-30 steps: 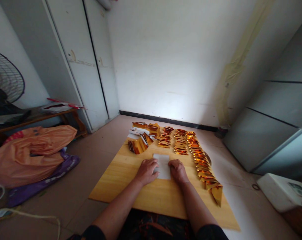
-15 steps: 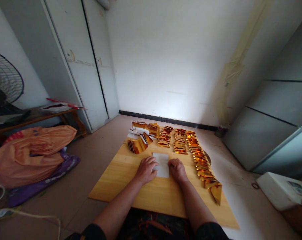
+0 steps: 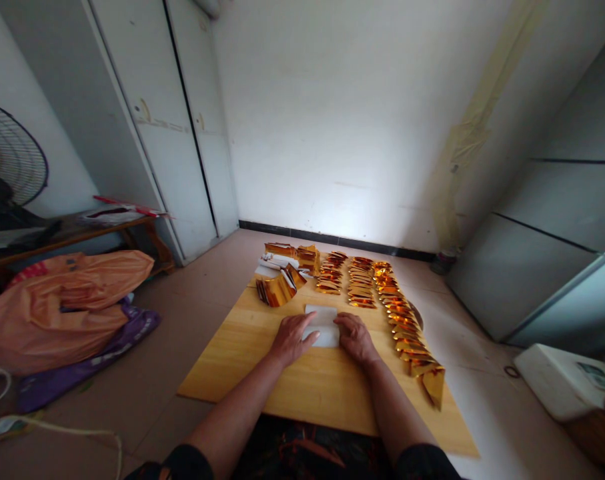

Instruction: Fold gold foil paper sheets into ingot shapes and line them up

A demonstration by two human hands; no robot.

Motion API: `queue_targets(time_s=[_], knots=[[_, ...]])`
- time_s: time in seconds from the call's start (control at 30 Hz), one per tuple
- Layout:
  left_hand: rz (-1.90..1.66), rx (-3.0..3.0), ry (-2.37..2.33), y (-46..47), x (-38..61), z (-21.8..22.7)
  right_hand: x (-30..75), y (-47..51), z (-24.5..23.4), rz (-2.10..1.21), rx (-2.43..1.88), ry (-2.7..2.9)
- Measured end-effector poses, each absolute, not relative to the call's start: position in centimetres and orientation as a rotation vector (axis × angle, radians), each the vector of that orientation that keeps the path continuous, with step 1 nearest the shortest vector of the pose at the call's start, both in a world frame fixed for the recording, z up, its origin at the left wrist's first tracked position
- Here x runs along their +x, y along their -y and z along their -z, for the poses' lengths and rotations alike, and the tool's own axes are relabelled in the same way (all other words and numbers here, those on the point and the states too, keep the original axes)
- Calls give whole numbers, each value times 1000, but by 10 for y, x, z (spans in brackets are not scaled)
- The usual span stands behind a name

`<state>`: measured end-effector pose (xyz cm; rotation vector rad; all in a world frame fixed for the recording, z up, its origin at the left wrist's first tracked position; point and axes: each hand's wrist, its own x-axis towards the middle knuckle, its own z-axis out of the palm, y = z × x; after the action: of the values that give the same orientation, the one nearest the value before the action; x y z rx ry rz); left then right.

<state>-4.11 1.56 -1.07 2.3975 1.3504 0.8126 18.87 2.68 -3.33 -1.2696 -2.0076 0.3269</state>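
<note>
A white sheet of paper [image 3: 323, 325] lies on a wooden board [image 3: 262, 333] on the floor, folded shorter than before. My left hand [image 3: 291, 337] presses its left edge with the fingers curled over the paper. My right hand [image 3: 353, 335] holds the right edge the same way. Beyond the paper, rows of folded gold foil pieces [image 3: 361, 283] lie on the board, and a long row [image 3: 407, 337] runs down the right side. A stack of gold foil sheets [image 3: 278, 291] stands just beyond my left hand.
An orange plastic bag [image 3: 67, 300] on purple cloth lies on the floor at left, with a low wooden bench [image 3: 77, 233] and a fan [image 3: 9, 157] behind. White cabinet doors [image 3: 172, 133] stand at back left. A white box [image 3: 562, 383] sits at right.
Both hands have slid forward along the paper's sides, and the near part of the sheet has been folded up, so the paper looks shorter.
</note>
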Motion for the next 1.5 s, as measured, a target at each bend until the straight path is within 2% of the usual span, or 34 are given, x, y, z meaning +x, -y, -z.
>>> queue_targets(time_s=[0.27, 0.53, 0.77, 0.93, 1.0, 1.2, 1.5], knots=[[-831, 2307, -1383, -17, -42, 8, 181, -31, 34, -235, -1404, 1980], [-914, 2237, -1411, -20, -42, 14, 153, -28, 10, -88, -1861, 1889], [-1078, 2249, -1358, -23, -42, 21, 151, -23, 5, -59, -1896, 1885], [-1174, 2401, -1514, -15, -44, 14, 151, -23, 5, -68, -1891, 1886], [-1126, 2480, -1520, -11, -43, 10, 151, -23, 6, -63, -1890, 1886], [-695, 2648, -1327, -12, -35, 9, 151, -23, 7, -88, -1885, 1850], [-603, 2644, -1353, -12, -34, 6, 148, -27, 5, -233, -1967, 1756]])
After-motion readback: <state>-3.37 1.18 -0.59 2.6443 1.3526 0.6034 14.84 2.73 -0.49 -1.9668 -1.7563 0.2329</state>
